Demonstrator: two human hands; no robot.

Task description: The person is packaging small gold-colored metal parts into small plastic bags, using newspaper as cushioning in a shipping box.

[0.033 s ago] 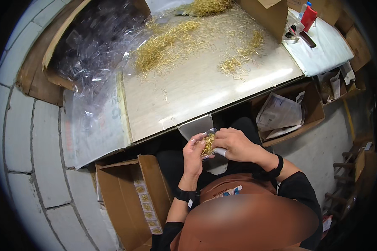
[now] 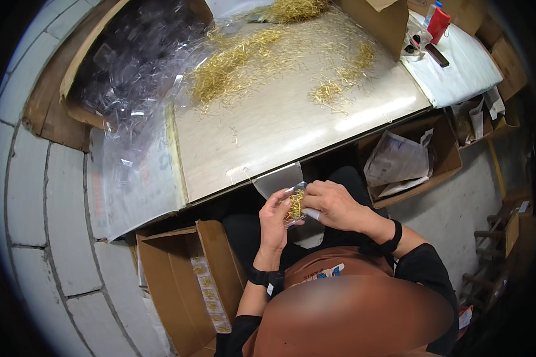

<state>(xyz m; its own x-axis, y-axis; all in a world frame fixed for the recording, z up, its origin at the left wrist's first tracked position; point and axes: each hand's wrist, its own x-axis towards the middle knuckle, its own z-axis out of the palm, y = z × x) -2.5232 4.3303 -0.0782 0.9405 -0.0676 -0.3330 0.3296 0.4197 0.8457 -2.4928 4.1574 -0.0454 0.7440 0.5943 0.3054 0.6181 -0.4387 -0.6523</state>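
My left hand (image 2: 273,217) is closed around a small clear plastic box (image 2: 290,222) above my lap, just off the table's front edge. Thin gold-coloured metal pieces (image 2: 295,205), like pins, fill the box. Against its right side, my right hand (image 2: 335,204) has its fingers bent together and gripping the edge; one finger wears a white wrap. The fingertips hide part of the box, so I cannot make out whether they also pinch a piece. On the table (image 2: 220,160) lie loose heaps of the same gold pieces (image 2: 226,68).
A large carton (image 2: 77,89) of clear plastic boxes lies tipped at the far left. Beside my left forearm, an open carton (image 2: 170,268) holds a row of filled boxes (image 2: 208,291). To the right are a carton with a white bag (image 2: 399,157) and a red container (image 2: 438,27).
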